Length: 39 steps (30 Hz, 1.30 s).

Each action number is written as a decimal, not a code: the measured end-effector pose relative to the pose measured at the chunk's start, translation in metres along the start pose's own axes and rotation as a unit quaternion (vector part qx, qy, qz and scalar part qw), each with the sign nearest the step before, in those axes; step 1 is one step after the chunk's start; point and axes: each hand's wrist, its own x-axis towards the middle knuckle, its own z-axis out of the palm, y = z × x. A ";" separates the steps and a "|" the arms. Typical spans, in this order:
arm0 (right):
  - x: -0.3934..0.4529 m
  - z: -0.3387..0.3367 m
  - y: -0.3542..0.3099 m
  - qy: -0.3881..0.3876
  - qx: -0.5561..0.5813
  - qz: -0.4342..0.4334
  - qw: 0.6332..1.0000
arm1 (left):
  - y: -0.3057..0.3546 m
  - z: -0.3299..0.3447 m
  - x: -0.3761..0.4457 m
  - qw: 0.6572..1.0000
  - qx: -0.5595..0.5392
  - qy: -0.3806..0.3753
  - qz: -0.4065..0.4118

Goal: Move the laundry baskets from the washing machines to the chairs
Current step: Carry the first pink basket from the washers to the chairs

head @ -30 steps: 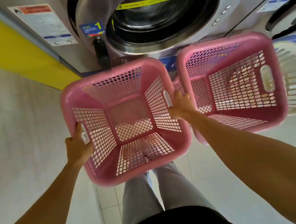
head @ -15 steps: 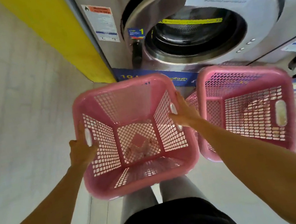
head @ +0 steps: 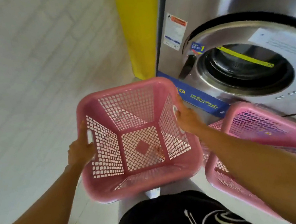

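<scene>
Pink basket (head: pixel 145 186) | left grip (head: pixel 80 150) closed on rim | right grip (head: pixel 185 119) closed on rim

Bright, even daylight-type lighting, shadows soft; a sunlit patch falls across the inner wall and mesh floor of the held pink basket (head: pixel 139 138). Glare washes the steel washing machine (head: pixel 245 26) front and door ring, and its stickers are smeared unreadable by motion blur, as is the second pink basket (head: pixel 269 132) at right. Strong wide-angle distortion: wall tile lines and the forearms bend and stretch toward the edges.
</scene>
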 end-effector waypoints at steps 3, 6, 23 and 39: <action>0.001 -0.001 -0.024 -0.001 -0.057 -0.052 0.997 | -0.020 0.003 -0.027 0.999 -0.042 0.023 -0.018; -0.001 0.007 -0.046 -0.030 -0.110 -0.079 0.990 | -0.040 0.008 -0.061 0.995 -0.065 0.046 -0.062; -0.123 0.098 -0.098 -0.074 -0.319 -0.383 0.864 | -0.118 0.112 -0.372 0.902 -0.226 0.207 -0.303; -0.355 0.241 -0.127 -0.159 -0.329 -0.588 0.721 | -0.112 0.237 -0.665 0.681 -0.324 0.342 -0.561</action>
